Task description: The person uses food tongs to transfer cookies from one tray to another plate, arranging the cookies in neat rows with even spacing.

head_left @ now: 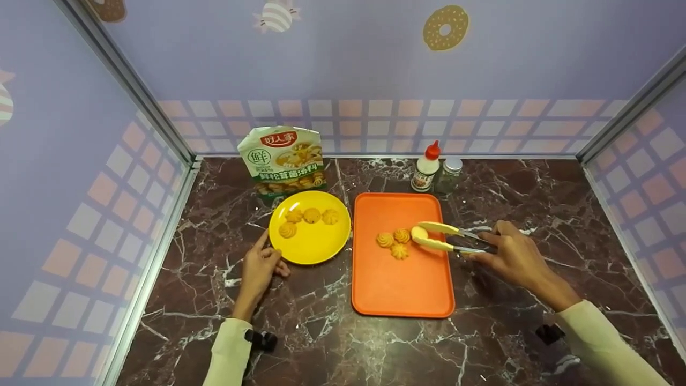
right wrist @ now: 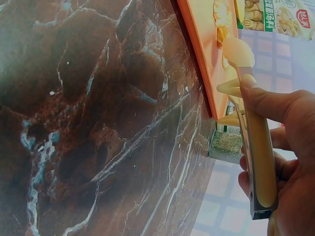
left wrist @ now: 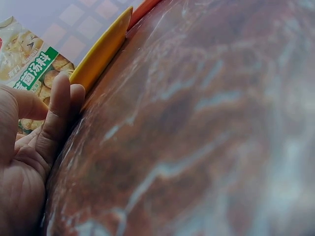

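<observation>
My left hand (head_left: pixel 262 266) rests at the lower left rim of a yellow plate (head_left: pixel 316 249), its fingertips touching the edge. Several swirled cookies (head_left: pixel 312 215) lie on that plate. On an orange tray (head_left: pixel 399 289), three more piped cookies (head_left: pixel 400 251) sit close together. My right hand (head_left: pixel 514 254) grips metal tongs (head_left: pixel 474 242) with yellow tips, seen also in the right wrist view, where the right hand (right wrist: pixel 290 132) wraps the handle. The tongs' tips stand over the tray's right side, just beside the cookies. Whether a cookie is between the tips I cannot tell.
A green-and-white food pouch (head_left: pixel 284 161) stands behind the plate. Behind the tray are a red-capped squeeze bottle (head_left: pixel 426 170) and a glass jar (head_left: pixel 449 176) with a silver lid. Patterned panels enclose the dark marble-look table (head_left: pixel 321 343) at the back and sides.
</observation>
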### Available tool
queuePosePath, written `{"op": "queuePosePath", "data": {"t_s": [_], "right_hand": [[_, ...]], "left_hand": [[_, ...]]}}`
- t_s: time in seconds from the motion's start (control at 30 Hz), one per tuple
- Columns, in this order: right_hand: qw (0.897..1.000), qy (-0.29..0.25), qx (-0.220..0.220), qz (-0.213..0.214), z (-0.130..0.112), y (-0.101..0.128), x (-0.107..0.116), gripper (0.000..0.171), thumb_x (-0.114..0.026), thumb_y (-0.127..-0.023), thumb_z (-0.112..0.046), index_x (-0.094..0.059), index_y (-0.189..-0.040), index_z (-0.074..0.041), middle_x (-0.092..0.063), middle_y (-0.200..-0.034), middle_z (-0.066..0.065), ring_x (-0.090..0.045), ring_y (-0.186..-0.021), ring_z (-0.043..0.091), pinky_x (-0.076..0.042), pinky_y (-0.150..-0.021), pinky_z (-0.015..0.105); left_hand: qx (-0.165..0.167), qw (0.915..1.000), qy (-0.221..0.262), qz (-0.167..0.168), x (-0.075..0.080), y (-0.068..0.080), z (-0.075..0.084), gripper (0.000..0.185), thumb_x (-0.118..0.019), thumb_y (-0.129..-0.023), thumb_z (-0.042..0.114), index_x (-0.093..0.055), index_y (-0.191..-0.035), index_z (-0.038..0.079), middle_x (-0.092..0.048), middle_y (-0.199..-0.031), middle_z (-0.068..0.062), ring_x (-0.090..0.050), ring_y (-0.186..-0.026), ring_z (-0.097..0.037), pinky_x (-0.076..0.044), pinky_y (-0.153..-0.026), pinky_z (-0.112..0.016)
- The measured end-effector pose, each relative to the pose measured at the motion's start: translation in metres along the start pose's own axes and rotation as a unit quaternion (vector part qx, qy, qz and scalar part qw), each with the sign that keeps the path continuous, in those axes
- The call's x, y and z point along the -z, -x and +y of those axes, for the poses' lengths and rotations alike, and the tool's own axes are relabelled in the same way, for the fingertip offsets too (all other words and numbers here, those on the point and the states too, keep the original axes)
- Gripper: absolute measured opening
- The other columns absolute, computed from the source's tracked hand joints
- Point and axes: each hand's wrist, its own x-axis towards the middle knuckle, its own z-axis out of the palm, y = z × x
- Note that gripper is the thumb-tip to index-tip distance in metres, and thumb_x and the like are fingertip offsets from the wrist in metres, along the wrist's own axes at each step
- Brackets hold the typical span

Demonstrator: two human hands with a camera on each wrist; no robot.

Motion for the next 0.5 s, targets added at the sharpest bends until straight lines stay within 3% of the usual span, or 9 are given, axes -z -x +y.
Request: {"op": "queuePosePath", "data": {"t_s": [0.5], "right_hand": [[1.0,-0.02,-0.019,-0.002,-0.0079,-0.0086,0.0031,0.05,-0.101,-0.08,-0.02,-0.083,-0.121,0.003,-0.044,-0.089,-0.001,-0.042,-0.076,0.016,-0.038,-0.061,0.032]], "left_hand": [[0.003,0.9995,-0.03,0.004,0.0005,0.0002,-0.0002,0.073,-0.06,-0.105,-0.002,-0.032,-0.172,0.002,-0.071,-0.072,-0.019,-0.072,-0.055,-0.022,-0.066,-0.053,-0.034]]}}
